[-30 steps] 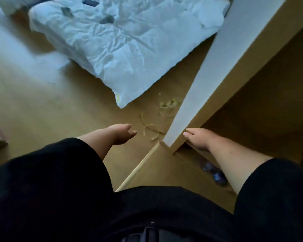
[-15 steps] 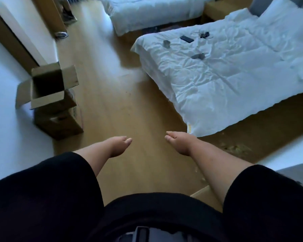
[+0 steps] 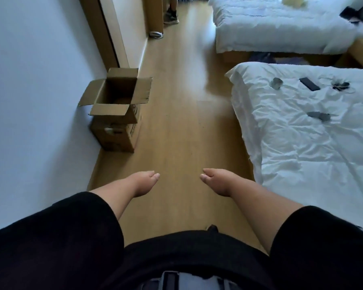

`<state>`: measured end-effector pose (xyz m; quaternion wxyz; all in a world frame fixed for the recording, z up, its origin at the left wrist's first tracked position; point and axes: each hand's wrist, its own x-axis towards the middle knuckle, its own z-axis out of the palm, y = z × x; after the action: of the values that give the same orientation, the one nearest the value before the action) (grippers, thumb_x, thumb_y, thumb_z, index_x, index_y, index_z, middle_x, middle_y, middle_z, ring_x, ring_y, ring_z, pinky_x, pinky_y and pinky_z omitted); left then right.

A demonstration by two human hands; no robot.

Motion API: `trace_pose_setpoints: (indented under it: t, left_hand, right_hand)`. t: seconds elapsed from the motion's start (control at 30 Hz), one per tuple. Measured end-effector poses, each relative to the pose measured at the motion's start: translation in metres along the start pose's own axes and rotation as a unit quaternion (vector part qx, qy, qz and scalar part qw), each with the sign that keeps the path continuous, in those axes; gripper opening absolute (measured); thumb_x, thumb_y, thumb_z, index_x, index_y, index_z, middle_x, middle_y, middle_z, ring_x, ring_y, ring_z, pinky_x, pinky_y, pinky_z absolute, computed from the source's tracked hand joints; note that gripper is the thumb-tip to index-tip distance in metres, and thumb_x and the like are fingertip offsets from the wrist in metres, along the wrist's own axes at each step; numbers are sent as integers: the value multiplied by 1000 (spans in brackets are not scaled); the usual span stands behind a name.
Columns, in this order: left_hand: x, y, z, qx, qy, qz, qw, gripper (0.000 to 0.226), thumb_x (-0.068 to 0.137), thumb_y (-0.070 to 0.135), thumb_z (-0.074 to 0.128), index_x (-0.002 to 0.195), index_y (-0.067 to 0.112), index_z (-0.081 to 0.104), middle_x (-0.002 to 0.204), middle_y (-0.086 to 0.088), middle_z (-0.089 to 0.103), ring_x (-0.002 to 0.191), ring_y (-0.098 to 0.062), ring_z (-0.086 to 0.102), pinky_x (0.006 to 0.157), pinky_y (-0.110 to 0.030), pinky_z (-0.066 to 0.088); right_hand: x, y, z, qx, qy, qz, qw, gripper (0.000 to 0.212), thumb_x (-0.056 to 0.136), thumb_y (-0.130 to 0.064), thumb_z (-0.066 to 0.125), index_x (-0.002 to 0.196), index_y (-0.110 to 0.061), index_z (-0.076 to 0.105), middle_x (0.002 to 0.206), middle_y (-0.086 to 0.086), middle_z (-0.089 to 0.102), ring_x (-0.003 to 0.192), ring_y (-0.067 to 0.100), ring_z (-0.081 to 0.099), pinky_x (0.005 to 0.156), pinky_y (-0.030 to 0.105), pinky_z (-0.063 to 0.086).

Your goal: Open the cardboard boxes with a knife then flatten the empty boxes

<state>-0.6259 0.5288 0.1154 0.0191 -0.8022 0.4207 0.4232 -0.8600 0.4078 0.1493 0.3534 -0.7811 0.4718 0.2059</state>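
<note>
An opened cardboard box (image 3: 115, 95) with its four flaps spread sits on top of a second, closed cardboard box (image 3: 115, 135) against the white wall on the left. My left hand (image 3: 144, 182) and my right hand (image 3: 217, 181) hang out in front of me above the wooden floor, fingers loosely curled, holding nothing. Both hands are well short of the boxes. A grey knife-like object (image 3: 319, 116) lies on the near bed (image 3: 302, 164); I cannot tell its exact kind.
A second bed (image 3: 270, 28) stands further back on the right. On the near bed lie a dark phone (image 3: 309, 84), a small grey object (image 3: 277, 83) and tangled cables (image 3: 341, 85). A person's feet in shoes (image 3: 171, 16) stand by the far doorway. Wooden floor (image 3: 176, 132) runs between wall and beds.
My view has swung left from the wooden door panel to the aisle. The stacked boxes have come into sight and closer. Both hands stay empty in front of me.
</note>
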Motion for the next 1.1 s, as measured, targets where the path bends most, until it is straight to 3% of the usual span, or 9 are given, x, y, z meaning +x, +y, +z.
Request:
trace_pose_setpoints:
  t: [0.23,0.47,0.63,0.8,1.1]
  left_hand:
    - [46,41,-58,-156,41,-61,985,58,104,52,27,156,26,27,163,1,24,150,-23,20,122,-42,16]
    - [97,33,-110,-238,34,-77,968,52,105,44,31,153,23,37,160,3,32,148,-19,25,121,-37,17]
    - [162,2,-165,-229,44,-91,968,50,107,39,31,153,19,35,159,2,32,148,-18,26,122,-34,17]
    - [235,-17,-246,-241,27,-87,966,53,106,42,31,154,21,32,160,1,31,148,-21,25,121,-39,20]
    - [302,-30,-372,-242,64,-97,963,49,106,40,31,151,21,37,155,-5,39,144,-25,34,116,-40,27]
  right_hand:
    - [95,-32,-116,-107,-18,-65,992,60,103,-51,35,155,-22,30,157,2,37,145,24,32,117,37,28]
    - [175,-82,-164,-183,-55,-105,976,63,101,-54,37,156,-25,26,158,0,36,146,23,32,116,34,27]
    - [243,-129,-195,-223,-81,-126,963,64,102,-51,39,158,-24,22,160,1,31,147,24,29,118,36,26]
    - [316,-184,-246,-227,-60,-110,966,65,102,-51,40,157,-24,22,160,1,33,146,23,31,116,35,28]
    - [409,-252,-322,-228,-42,-93,968,65,102,-51,40,157,-20,24,159,1,34,146,24,31,117,37,29]
